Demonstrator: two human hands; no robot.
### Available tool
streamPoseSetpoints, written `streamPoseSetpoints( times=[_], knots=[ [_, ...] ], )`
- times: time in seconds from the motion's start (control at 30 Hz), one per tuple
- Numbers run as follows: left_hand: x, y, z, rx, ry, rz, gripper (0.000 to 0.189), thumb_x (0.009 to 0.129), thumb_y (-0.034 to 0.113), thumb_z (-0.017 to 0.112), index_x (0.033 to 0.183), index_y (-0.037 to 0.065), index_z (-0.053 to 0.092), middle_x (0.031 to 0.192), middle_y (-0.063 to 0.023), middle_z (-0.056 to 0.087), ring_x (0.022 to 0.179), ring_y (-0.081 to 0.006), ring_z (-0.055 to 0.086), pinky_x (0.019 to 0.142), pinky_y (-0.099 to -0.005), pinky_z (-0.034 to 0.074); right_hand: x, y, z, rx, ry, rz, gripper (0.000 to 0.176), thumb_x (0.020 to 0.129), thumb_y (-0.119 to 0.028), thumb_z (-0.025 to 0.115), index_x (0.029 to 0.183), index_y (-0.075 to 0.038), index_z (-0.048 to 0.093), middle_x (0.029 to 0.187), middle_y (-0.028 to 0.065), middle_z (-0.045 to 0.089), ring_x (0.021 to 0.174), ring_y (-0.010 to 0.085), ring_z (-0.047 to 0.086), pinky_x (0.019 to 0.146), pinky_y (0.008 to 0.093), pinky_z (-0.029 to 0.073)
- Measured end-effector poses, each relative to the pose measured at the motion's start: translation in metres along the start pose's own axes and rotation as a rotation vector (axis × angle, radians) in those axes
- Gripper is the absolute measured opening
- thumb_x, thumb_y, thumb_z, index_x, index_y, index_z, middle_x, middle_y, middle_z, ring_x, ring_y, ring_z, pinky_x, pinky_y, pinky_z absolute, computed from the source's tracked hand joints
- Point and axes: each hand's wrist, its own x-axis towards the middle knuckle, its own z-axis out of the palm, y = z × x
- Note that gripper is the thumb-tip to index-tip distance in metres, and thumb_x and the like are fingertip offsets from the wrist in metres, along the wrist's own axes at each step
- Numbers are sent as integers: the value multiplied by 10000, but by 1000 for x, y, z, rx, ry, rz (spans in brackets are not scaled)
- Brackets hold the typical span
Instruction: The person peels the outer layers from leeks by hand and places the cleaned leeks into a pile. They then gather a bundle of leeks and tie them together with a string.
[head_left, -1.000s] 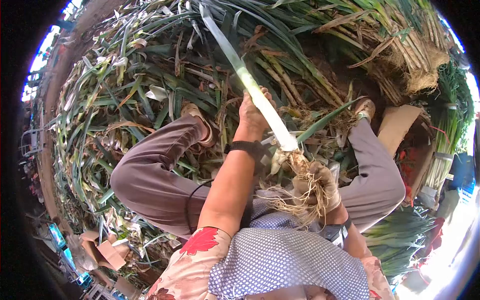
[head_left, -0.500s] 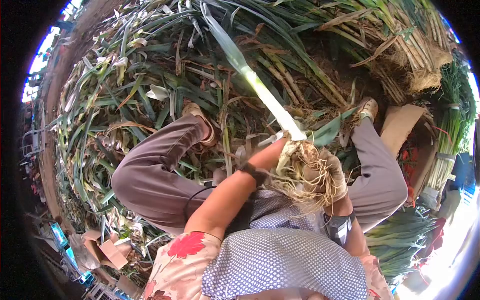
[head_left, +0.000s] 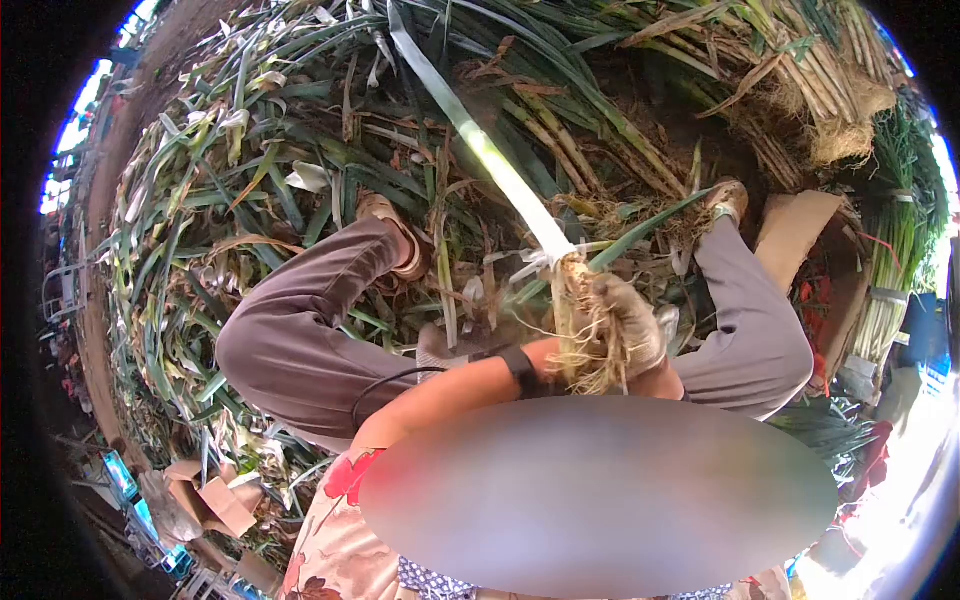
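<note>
One long leek [head_left: 512, 190], white at its lower stem and green above, slants from the middle up to the top left. Its stringy roots [head_left: 598, 365] hang at the near end. My right hand [head_left: 632, 315], in a dirty glove, is closed around this root end. My left forearm reaches across from the left, and my left hand is hidden behind the roots, so its fingers do not show. A green leaf [head_left: 640, 232] sticks out to the right of the stem's base.
Leek leaves and trimmings [head_left: 200, 260] cover the ground at left. Rooted leek bunches [head_left: 820, 90] lie at the top right, above a cardboard piece [head_left: 795, 235]. Tied bundles [head_left: 885, 310] stand at far right. My bent knees frame the work; a blurred oval hides my lap.
The leek's root end and my right hand have shifted left and slightly up. My left forearm has swung lower, nearer my body, its hand now behind the roots.
</note>
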Motion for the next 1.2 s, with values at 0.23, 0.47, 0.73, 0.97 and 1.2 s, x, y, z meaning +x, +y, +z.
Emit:
streamPoseSetpoints(
  times=[0.23, 0.47, 0.73, 0.97, 1.2],
  knots=[
    [-37, 78, 29, 529, 440, 241, 379, 808, 95, 595, 1156, 23, 464, 1108, -99, 531, 995, -197, 520, 871, -321, 443, 5, -23, 20, -44, 18, 64, 357, 809, -276, 594, 1035, -4, 550, 800, 7, 577, 630, 70, 543, 539, 197, 462],
    [-53, 168, 43, 101, 1011, 595, 428, 898, 400, 431, 1009, -5, 511, 944, -99, 560, 821, -162, 542, 678, -279, 478, 8, -2, 2, -216, 78, 48, 334, 809, -311, 600, 975, -21, 597, 729, -18, 560, 577, 43, 518, 501, 156, 406],
    [-47, 179, 23, -284, 830, 587, 288, 881, 312, 496, 888, 25, 476, 791, -95, 545, 617, -196, 537, 557, -326, 483, 31, 25, -34, -281, -73, 102, 405, 883, -287, 482, 1175, -6, 470, 966, 101, 581, 820, 207, 573, 729, 282, 456],
    [-26, 177, 15, -467, 717, 726, 202, 886, 254, 490, 844, 63, 439, 679, -37, 466, 534, -142, 450, 484, -286, 424, 84, 24, -29, -929, -90, -495, 481, 917, -343, 398, 1247, 6, 394, 1204, 136, 473, 995, 190, 522, 835, 248, 413],
    [-27, 198, 7, -396, 769, 782, 202, 891, 253, 481, 824, 74, 413, 653, -27, 447, 515, -128, 437, 471, -266, 409, 59, 11, -8, -1293, -176, -159, 393, 905, -223, 367, 1213, 19, 410, 1118, 145, 552, 995, 228, 548, 825, 343, 442]
  ],
)
